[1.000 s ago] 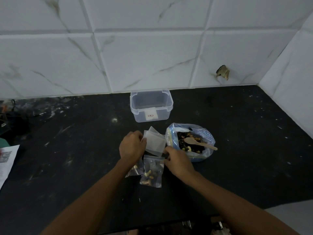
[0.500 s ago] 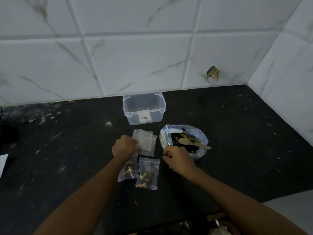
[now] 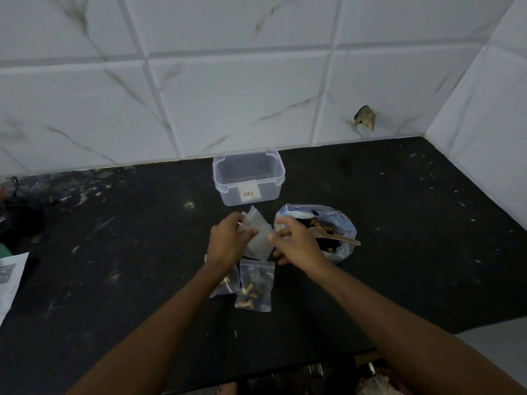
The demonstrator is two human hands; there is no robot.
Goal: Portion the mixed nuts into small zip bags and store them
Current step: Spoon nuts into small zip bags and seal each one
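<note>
Both hands hold an empty clear zip bag point(image 3: 258, 233) above the black counter. My left hand point(image 3: 228, 242) grips its left edge and my right hand point(image 3: 295, 242) pinches its right edge. Below them lie two filled zip bags of nuts: one point(image 3: 255, 286) in full view, the other point(image 3: 226, 282) partly hidden under my left wrist. To the right sits an open plastic bag of mixed nuts point(image 3: 338, 223) with a wooden spoon point(image 3: 335, 237) resting in it. An open clear plastic container point(image 3: 248, 178) stands behind, near the wall.
The black counter point(image 3: 114, 252) runs to white tiled walls at the back and right. A printed paper point(image 3: 10, 277) lies at the left edge. Dark clutter point(image 3: 20, 206) sits at the far left. The counter's front edge is just below my forearms.
My left hand has lifted an empty zip bag off the counter, and my right hand has come up to pinch its other edge. The filled bags have not moved.
</note>
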